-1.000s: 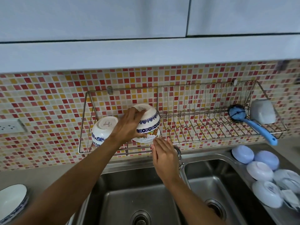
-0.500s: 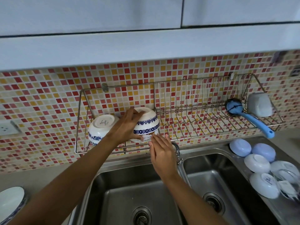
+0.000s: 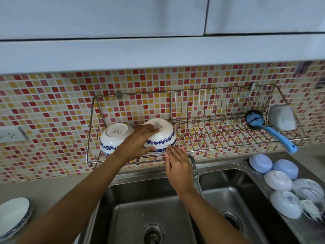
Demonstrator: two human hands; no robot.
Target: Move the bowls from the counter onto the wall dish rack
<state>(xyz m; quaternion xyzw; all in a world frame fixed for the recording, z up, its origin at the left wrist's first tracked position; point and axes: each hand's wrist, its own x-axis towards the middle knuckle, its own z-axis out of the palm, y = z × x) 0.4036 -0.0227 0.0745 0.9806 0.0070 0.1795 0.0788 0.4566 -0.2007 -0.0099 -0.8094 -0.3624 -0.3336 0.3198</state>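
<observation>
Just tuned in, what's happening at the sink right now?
A person is loading the wall dish rack. Their left hand grips an upside-down blue-patterned bowl on the rack's left end, beside another bowl already there. The right hand, open, steadies its lower edge. More bowls wait right of the sink.

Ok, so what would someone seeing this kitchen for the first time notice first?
Probably the left hand gripping an upturned blue-patterned bowl at the left end of the wire rack, beside a second bowl already resting there; the right hand is open just below. Behind it all, the red and yellow mosaic wall stands out. At the right, pale bowls lie face down next to the sink.
</observation>
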